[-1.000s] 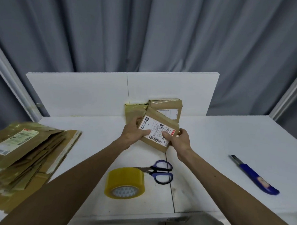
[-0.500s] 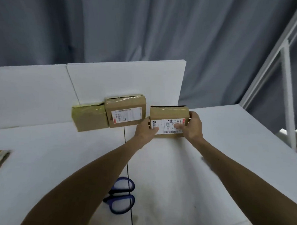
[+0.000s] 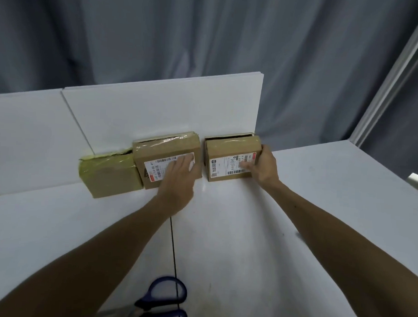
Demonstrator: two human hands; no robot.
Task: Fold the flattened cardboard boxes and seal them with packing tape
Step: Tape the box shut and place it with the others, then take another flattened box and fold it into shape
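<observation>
R hand (image 3: pixel 265 168) grips rt box (image 3: pixel 227 156), thumb on label & fingers round its side, L hand (image 3: pixel 178 181) presses flat-fingered on mid box (image 3: pixel 155 151), both against backboard (image 3: pixel 169 108); hard sideways shove could skew the row or pop rt box's loose-looking top flap

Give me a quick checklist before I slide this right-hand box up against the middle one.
1. Right box upright against the back panel: ok.
2. Right hand grip on its right end: ok.
3. Left hand flat on the middle box, steadying it: ok.
4. The two boxes flush together: not ok, a gap shows.
5. Right box's top seam fully taped: cannot tell.
6. Scissors out of the sliding path: ok.
</observation>
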